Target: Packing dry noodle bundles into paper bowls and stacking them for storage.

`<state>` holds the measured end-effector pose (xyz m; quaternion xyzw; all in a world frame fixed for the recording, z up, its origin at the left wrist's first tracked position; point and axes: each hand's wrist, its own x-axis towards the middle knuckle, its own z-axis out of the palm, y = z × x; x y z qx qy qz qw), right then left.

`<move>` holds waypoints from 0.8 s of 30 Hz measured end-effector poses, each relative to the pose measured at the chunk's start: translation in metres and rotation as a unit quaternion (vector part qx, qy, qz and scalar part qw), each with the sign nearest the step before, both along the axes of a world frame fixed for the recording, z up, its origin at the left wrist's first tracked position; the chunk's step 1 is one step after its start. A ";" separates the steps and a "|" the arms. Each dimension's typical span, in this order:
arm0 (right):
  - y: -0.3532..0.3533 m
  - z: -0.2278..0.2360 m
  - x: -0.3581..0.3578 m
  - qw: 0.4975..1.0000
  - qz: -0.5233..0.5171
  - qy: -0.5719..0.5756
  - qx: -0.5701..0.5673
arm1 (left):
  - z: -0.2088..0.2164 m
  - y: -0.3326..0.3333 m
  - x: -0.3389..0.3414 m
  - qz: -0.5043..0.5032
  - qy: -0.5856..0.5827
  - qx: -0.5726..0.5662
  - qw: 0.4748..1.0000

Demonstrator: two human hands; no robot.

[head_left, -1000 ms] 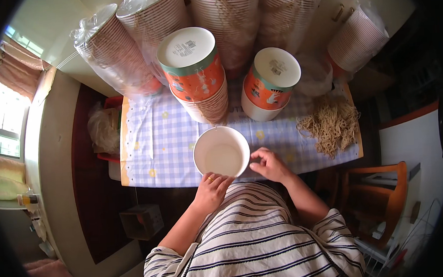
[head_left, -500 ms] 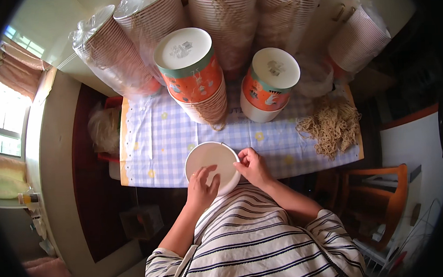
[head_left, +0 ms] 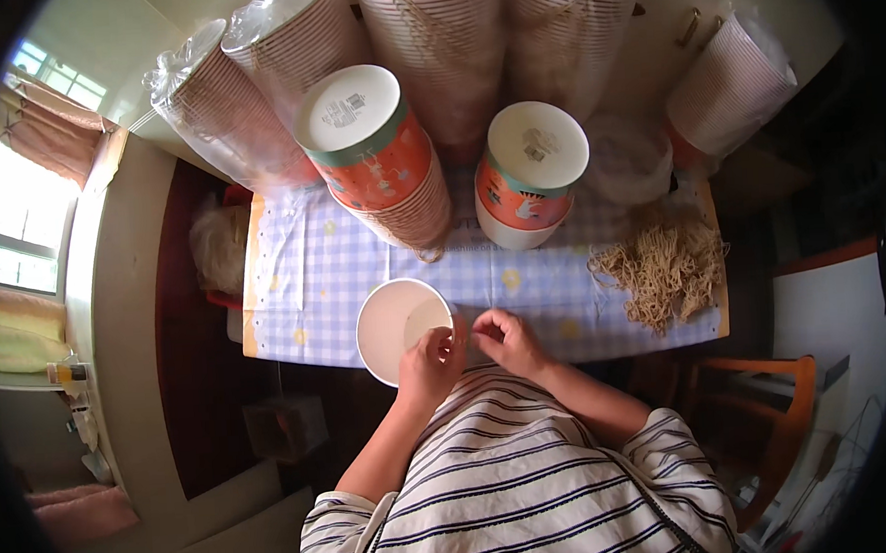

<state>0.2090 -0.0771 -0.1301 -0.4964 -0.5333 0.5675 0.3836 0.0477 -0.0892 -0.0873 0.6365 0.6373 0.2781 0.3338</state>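
Note:
A white paper bucket [head_left: 378,323] is tilted at the table's front edge, its open mouth turned up toward me. My left hand [head_left: 430,362] is at the right part of its rim, with the fingers curled over the edge. Just right of the bucket is my right hand [head_left: 512,341], apart from it, with thumb and fingertips drawn together. Whether anything small is between those fingertips cannot be made out. Behind stand an upside-down stack of orange-and-green printed buckets [head_left: 382,170] and a shorter upside-down stack [head_left: 526,187] of the same kind.
Several tall plastic-wrapped stacks of buckets [head_left: 432,57] line the back of the table. A tangled heap of tan string loops [head_left: 660,270] lies at the right on the checked tablecloth [head_left: 304,304]. A wooden chair [head_left: 785,399] stands at the lower right.
My left hand has moved from inside the bucket to its right rim. My right hand has come off the rim, slightly rightward. The bucket has shifted left and tilted.

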 end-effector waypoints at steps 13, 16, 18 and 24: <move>0.018 -0.029 0.005 0.987 0.095 0.132 0.016 | -0.010 -0.012 0.012 -0.007 0.021 0.081 0.996; 0.022 -0.027 0.005 0.992 0.083 0.085 0.048 | -0.012 -0.011 0.010 -0.005 0.027 0.078 0.997; 0.023 -0.029 0.006 0.993 0.074 0.026 0.089 | -0.012 -0.011 0.009 -0.028 0.056 0.063 0.996; 0.020 -0.033 0.005 0.988 0.106 -0.042 0.105 | -0.015 -0.001 0.011 -0.016 0.133 0.021 0.991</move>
